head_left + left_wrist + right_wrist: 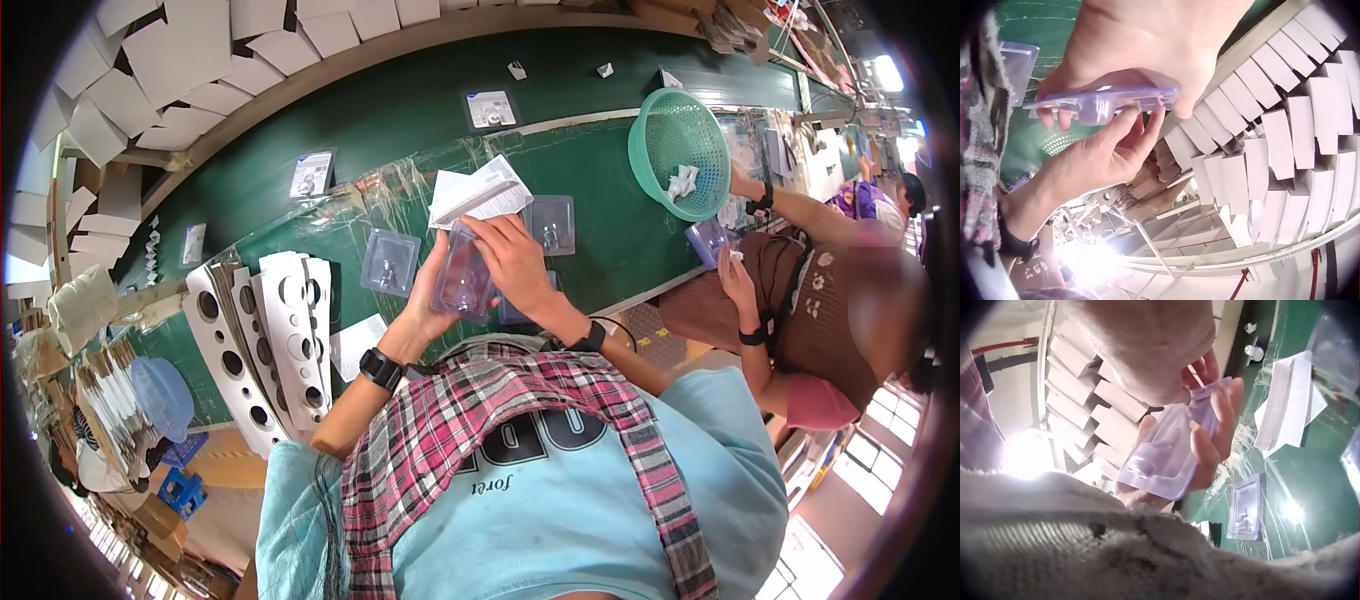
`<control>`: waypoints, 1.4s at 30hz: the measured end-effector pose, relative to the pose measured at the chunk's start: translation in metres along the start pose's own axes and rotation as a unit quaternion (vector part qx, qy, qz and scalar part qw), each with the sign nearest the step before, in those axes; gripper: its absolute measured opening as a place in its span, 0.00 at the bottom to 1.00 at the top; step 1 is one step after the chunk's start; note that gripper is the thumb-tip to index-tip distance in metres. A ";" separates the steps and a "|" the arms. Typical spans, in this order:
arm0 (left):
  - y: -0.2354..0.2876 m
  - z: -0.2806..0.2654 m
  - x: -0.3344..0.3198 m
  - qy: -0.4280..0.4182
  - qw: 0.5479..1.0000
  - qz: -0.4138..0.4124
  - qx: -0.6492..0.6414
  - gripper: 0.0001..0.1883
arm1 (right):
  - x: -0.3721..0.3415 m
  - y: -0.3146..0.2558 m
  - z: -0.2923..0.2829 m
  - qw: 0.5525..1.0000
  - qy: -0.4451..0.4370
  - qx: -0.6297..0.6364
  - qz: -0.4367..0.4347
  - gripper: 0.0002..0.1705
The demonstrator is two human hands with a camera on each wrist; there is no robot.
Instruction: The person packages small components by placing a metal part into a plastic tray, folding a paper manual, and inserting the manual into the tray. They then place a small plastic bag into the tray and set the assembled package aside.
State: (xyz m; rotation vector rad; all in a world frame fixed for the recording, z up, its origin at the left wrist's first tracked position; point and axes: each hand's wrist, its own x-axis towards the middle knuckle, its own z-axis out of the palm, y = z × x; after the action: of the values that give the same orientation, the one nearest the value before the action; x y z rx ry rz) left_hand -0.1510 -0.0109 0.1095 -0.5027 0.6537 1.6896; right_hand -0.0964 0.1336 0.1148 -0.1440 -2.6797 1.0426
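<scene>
A clear, purple-tinted plastic blister shell (464, 278) is held up over the table between both hands. The left hand (430, 288) grips it along its side; in the left wrist view its fingers wrap around the shell's edge (1147, 95). From the other side the right hand (517, 265) pinches the upper edge with thumb and fingertips. The right wrist view shows the shell's moulded hollow (1159, 453) with the left fingers behind it. Just beyond the hands lie folded white printed papers (480, 192). Similar clear shells (390, 262) rest on both sides.
White card strips with round holes (295, 335) stand at left. Carded packs (490, 108) lie on the green far surface (400, 120). A green basket (645, 150) holding white pieces is at right, beside another person (800, 290). White boxes (180, 60) line the back.
</scene>
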 end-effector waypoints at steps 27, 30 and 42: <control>0.003 -0.010 0.012 0.042 0.999 -0.007 0.020 0.32 | -0.001 0.005 0.014 0.998 0.020 0.063 0.000 0.23; 0.001 -0.005 0.011 0.039 0.999 -0.006 -0.005 0.30 | -0.002 0.000 0.012 0.996 0.034 0.074 0.025 0.19; -0.005 -0.017 0.015 0.001 1.000 -0.015 0.002 0.29 | 0.003 0.011 0.003 0.989 0.015 0.116 0.086 0.02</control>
State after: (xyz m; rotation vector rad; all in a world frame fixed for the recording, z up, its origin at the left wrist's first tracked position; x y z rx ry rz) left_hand -0.1494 -0.0108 0.0861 -0.5087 0.6487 1.6593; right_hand -0.1003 0.1402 0.1059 -0.3467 -2.5294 1.3839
